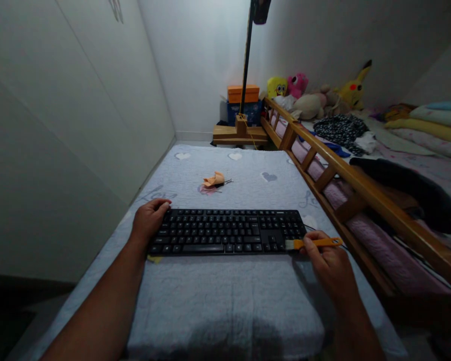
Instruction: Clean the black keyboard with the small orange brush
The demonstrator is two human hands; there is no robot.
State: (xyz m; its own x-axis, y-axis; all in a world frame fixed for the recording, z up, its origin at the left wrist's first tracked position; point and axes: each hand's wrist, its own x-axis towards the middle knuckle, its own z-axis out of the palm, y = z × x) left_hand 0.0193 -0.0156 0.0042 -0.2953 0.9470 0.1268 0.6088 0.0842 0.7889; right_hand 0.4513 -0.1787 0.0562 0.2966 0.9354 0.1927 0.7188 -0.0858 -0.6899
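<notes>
Right hand (328, 258) is pinching a brush (297, 244) over the near right corner of the keyboard (210, 233); fingers are closing on the orange handle near the bristles, likely for fine control. Bristles are meeting the lower right keys. Left hand (148, 220) is bracing the keyboard's left end, presumably against sliding; fingers are partly curling at its far left corner, full grip cannot be told. Keyboard is lying flat on the cloth-covered tabletop (225, 296). Beyond its far edge, a peach-coloured item (215, 179) is lying beside thin rods (228, 181).
</notes>
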